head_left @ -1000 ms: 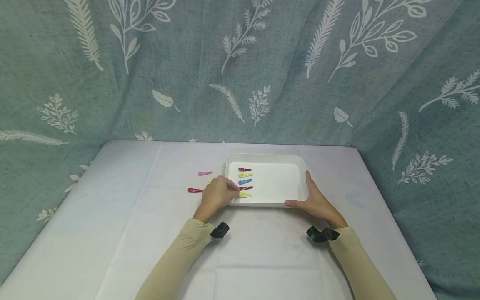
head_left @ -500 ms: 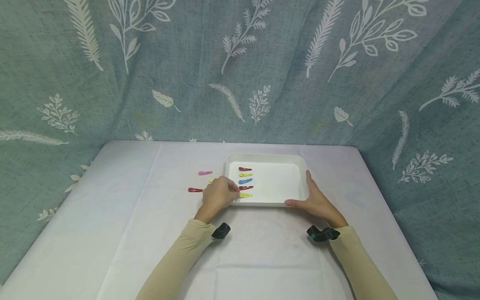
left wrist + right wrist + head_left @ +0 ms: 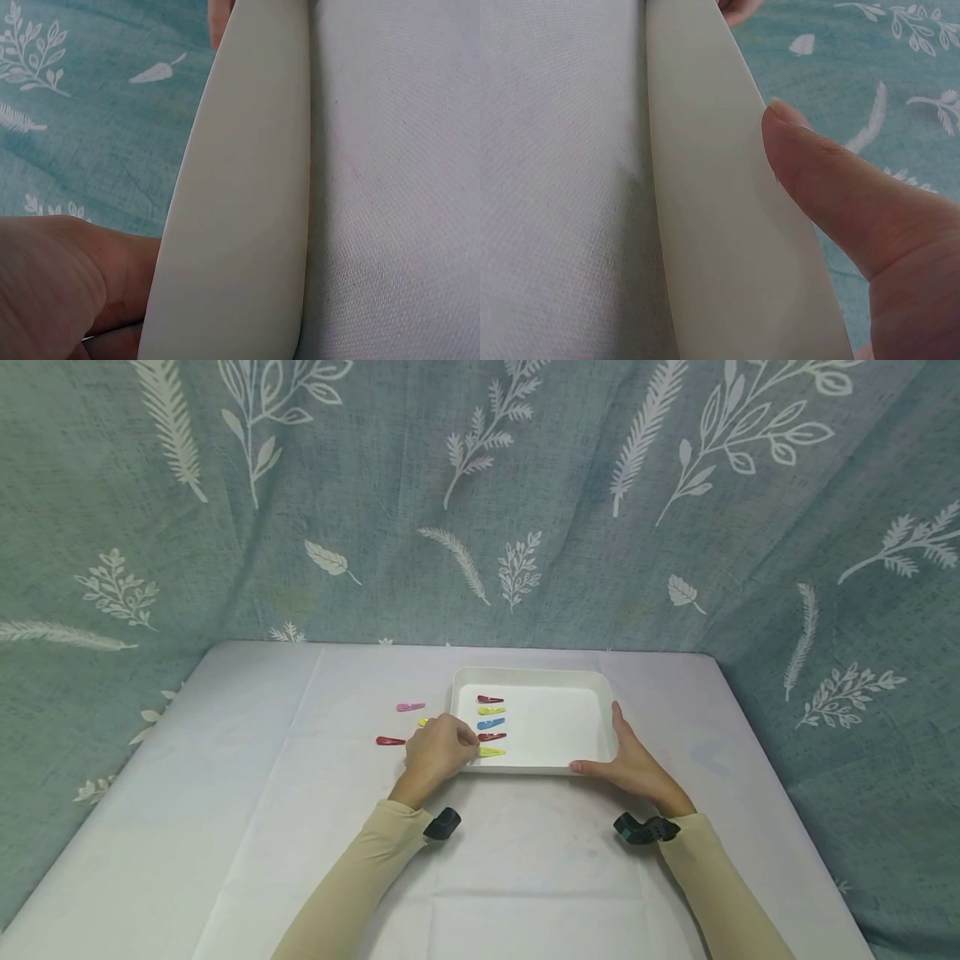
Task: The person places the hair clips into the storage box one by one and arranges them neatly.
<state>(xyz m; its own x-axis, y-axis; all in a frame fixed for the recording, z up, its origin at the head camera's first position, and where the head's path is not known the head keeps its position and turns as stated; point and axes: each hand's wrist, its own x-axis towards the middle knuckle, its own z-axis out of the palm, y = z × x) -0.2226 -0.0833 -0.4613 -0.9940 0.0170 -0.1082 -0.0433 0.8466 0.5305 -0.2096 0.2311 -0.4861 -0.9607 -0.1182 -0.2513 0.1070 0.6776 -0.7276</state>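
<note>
Left hand (image 3: 437, 750) pinched yellow hair clip (image 3: 492, 752) | right hand (image 3: 637, 767), fingers extended, braced white tray (image 3: 558, 722) alongside | step: apparently clip placement | next: likely required release

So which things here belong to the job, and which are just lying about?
In the job, it seems:
tray
clips inside it
probably the loose clips beside it
left hand, at the frontmost yellow clip
right hand, touching the tray

Just surroundings or worn:
cloth
curtain
wrist cameras
</note>
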